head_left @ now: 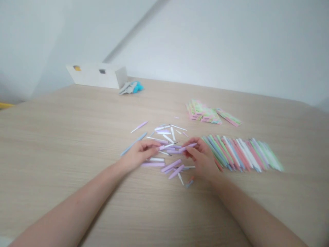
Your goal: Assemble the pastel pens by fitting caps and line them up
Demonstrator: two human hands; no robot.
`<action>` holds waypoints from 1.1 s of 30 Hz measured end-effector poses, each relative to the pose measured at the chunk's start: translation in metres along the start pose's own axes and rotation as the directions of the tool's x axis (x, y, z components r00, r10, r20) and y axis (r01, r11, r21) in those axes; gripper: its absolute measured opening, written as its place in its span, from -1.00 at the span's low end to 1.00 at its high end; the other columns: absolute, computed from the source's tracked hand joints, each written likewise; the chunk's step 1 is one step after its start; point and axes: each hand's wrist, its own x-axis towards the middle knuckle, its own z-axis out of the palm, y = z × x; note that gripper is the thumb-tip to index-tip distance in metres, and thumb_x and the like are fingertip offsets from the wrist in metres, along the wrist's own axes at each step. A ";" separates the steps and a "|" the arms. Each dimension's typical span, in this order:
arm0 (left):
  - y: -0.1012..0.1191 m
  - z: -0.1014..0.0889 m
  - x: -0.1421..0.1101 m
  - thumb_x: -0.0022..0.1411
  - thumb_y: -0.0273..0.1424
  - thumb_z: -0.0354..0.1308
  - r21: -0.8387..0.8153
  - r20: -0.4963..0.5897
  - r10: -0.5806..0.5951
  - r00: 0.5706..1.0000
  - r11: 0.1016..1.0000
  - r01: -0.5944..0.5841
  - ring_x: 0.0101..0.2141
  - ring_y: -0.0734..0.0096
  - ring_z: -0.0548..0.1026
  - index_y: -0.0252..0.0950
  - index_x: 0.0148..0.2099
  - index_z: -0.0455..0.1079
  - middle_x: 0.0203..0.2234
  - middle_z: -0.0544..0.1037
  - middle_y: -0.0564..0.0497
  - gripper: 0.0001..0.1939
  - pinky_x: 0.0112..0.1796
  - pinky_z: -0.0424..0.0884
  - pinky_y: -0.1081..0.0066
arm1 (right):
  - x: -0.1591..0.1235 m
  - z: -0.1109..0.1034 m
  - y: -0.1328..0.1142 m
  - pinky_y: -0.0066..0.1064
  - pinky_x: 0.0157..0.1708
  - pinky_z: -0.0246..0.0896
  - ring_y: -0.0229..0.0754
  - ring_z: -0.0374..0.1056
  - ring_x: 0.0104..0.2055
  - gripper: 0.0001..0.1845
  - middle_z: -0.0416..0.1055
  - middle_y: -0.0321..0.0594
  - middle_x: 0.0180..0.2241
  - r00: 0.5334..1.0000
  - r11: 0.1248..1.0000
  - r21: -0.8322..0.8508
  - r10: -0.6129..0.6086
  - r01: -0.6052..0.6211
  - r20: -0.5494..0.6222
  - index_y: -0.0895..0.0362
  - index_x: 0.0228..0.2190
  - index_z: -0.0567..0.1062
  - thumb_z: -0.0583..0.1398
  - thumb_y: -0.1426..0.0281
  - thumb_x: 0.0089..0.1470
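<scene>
Between the thumb and fingers of my left hand is a slim white pen piece with a lilac end and a dark tip. My right hand pinches a lilac pen barrel, its tapered end pointing right. The two pieces are apart, the white one's tip towards the barrel. Below and around both hands lie loose lilac barrels and white pen parts. A blue pen lies beside my left hand. Small details are blurred.
To the right, a row of coloured pens lies side by side. Behind it are stacked pink-and-green packets and a single packet. A white box and a grey-and-blue crumpled cloth stand at the table's back left.
</scene>
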 end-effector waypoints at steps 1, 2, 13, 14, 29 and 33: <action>0.001 0.001 -0.001 0.11 -0.26 0.17 0.003 0.003 -0.003 1.000 1.000 0.003 -0.61 0.54 0.19 -0.31 -0.20 0.50 -0.70 0.30 0.16 -0.73 -0.52 0.10 0.50 | 0.001 -0.001 0.001 -0.44 -0.48 0.21 -0.29 0.33 -0.48 -0.81 0.44 -0.32 -0.47 1.000 1.000 0.018 -0.023 0.023 -0.015 0.11 -0.38 0.34 0.25 0.38 -0.08; 0.001 0.001 -0.002 0.11 -0.26 0.17 0.007 0.003 -0.004 1.000 1.000 0.004 -0.61 0.54 0.18 -0.31 -0.21 0.51 -0.70 0.30 0.16 -0.74 -0.53 0.09 0.50 | 0.002 -0.003 0.001 -0.44 -0.48 0.22 -0.29 0.34 -0.48 -0.80 0.44 -0.33 -0.47 0.999 0.998 0.033 -0.045 0.046 -0.029 0.10 -0.37 0.34 0.26 0.38 -0.08; -0.003 0.001 -0.001 0.12 -0.28 0.18 0.053 0.020 0.002 1.000 0.999 -0.003 -0.61 0.51 0.21 -0.29 -0.24 0.52 -0.68 0.35 0.13 -0.78 -0.54 0.11 0.50 | 0.006 -0.009 0.007 -0.47 -0.46 0.27 -0.32 0.35 -0.45 -0.85 0.45 -0.32 -0.44 0.987 0.985 0.055 -0.161 0.161 -0.008 0.09 -0.35 0.40 0.26 0.38 -0.01; -0.003 0.001 -0.001 0.12 -0.28 0.18 0.053 0.019 0.002 1.000 0.999 -0.003 -0.61 0.50 0.22 -0.29 -0.25 0.52 -0.68 0.35 0.13 -0.78 -0.53 0.12 0.49 | 0.006 -0.009 0.008 -0.48 -0.46 0.27 -0.32 0.35 -0.45 -0.86 0.45 -0.32 -0.44 0.986 0.984 0.056 -0.168 0.167 0.006 0.10 -0.35 0.41 0.26 0.39 -0.01; -0.001 0.002 -0.002 0.12 -0.28 0.17 0.097 0.055 0.033 0.998 0.994 -0.039 -0.57 0.49 0.26 -0.30 -0.26 0.52 -0.58 0.46 0.08 -0.78 -0.50 0.17 0.49 | 0.001 -0.002 -0.001 -0.46 -0.48 0.29 -0.30 0.37 -0.48 -0.89 0.45 -0.32 -0.51 0.977 0.966 -0.150 -0.209 0.211 0.027 0.10 -0.38 0.43 0.25 0.40 -0.03; -0.002 0.002 -0.002 0.11 -0.29 0.17 0.074 0.039 0.025 0.999 0.997 -0.028 -0.58 0.48 0.27 -0.28 -0.26 0.52 -0.62 0.43 0.10 -0.79 -0.49 0.19 0.48 | 0.003 -0.005 0.002 -0.46 -0.48 0.28 -0.31 0.34 -0.49 -0.89 0.44 -0.31 -0.48 0.977 0.974 -0.092 -0.211 0.209 -0.010 0.10 -0.38 0.42 0.24 0.40 -0.02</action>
